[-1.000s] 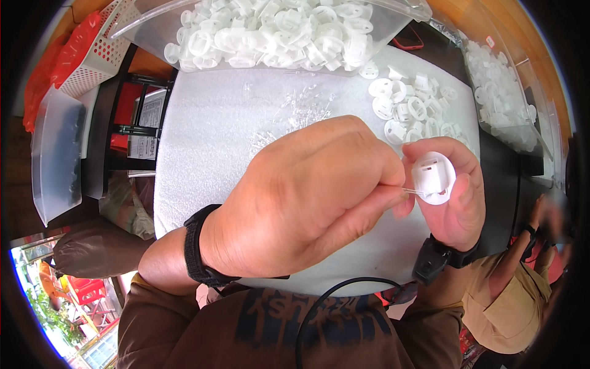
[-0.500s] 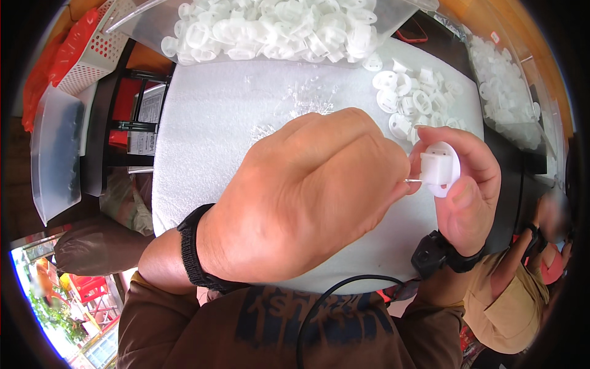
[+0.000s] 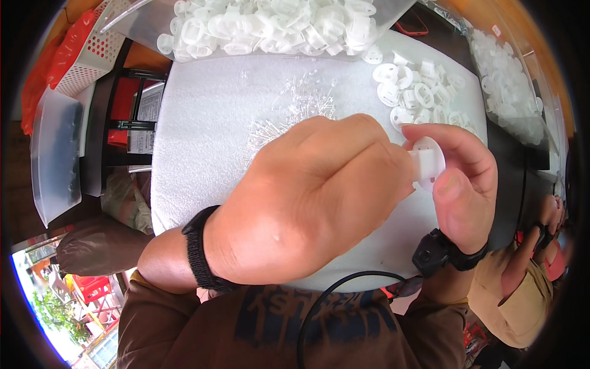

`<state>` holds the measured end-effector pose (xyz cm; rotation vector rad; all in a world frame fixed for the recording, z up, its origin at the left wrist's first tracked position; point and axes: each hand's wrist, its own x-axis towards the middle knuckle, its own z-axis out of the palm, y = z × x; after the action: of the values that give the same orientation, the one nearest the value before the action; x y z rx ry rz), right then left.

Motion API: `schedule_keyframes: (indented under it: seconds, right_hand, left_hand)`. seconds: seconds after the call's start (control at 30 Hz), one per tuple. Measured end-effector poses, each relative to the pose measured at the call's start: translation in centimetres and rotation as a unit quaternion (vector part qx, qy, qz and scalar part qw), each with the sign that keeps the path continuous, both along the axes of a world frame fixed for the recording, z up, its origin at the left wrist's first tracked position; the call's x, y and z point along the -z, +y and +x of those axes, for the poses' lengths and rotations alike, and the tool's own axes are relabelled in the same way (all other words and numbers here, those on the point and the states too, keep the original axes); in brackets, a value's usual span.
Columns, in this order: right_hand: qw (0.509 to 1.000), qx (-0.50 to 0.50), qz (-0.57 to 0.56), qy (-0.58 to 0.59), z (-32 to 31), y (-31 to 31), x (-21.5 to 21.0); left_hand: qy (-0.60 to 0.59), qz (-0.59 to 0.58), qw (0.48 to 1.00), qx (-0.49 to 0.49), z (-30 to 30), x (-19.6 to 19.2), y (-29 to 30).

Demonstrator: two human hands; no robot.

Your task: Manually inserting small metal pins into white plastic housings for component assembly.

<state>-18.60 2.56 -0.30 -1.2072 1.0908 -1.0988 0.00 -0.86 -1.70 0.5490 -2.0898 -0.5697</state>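
Observation:
My right hand holds a round white plastic part with a raised block on it, thumb and fingers curled around its disc. My left hand is closed in a pinch against the block side of that part. Its fingertips are hidden behind its own back; the thin metal pin they pinched half a second ago cannot be seen now. Beyond the left hand lie many thin, clear-headed pieces with wire legs on the white foam-like sheet. A loose group of similar white parts lies beyond my right hand.
A clear bin heaped with white parts stands at the far edge; another filled bin is at the far right. A red-edged phone lies between them. Left are a white perforated basket and translucent container. Another person is at right.
The white part in my right hand has shifted slightly left, up against my left fingers. The metal pin that showed between them is now out of sight.

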Motion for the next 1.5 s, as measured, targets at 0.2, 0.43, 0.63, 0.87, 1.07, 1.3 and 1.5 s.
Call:
schedule_keyframes:
  seconds: [0.2,0.43,0.63,0.87,1.07,1.3,1.5]
  right_hand:
    - [0.999,-0.016,0.031,-0.023,-0.3,-0.2,-0.2]
    - [0.995,-0.015,-0.090,-0.040,0.1,-0.1,0.3]
    - [0.964,-0.066,-0.253,0.040,-0.4,-0.6,1.1]
    - [0.971,-0.071,-0.211,-0.085,-0.1,-0.3,1.4]
    - [0.989,-0.010,-0.140,-0.049,0.2,0.1,0.8]
    - [0.960,-0.092,-0.263,0.001,-0.3,-0.6,1.3]
    - [0.946,-0.087,-0.311,0.008,0.2,-0.4,1.6]
  left_hand:
    - [0.037,0.006,0.999,0.009,-0.5,-0.2,-0.1]
    - [0.013,0.212,0.977,0.001,0.5,-1.9,0.1]
    - [0.057,0.291,0.955,0.012,0.5,-1.5,0.2]
    - [0.023,0.197,0.980,-0.006,0.6,-1.8,0.3]
    - [0.050,0.144,0.988,-0.017,0.5,-1.4,0.0]
    - [0.043,-0.018,0.998,-0.042,0.3,-0.8,-0.2]
    - [0.035,0.073,0.996,-0.042,0.5,-1.8,0.3]
